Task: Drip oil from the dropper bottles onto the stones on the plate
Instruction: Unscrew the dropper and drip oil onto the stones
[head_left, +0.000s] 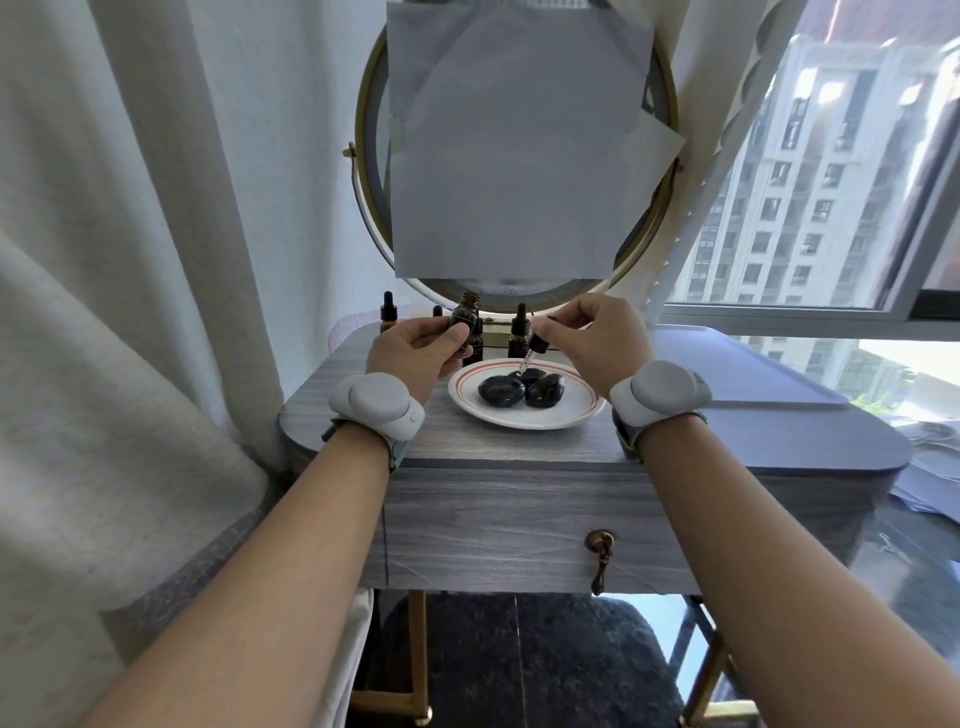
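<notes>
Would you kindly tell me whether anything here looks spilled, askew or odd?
Only the round mirror: grey paper sheets cover its glass, one tilted past the right rim. No spill shows on the plate or table.

I see a white plate ringed with thin red lines, carrying glossy black stones. The open dropper bottle in the left hand is dark amber. The dropper in the right hand has a black bulb. The standing dropper bottles are amber with black caps. I read the tabletop as grey wood grain, the drawer pull as brass, the mirror frame as gold, the paper over it as pale grey, and the curtain as off-white.
</notes>
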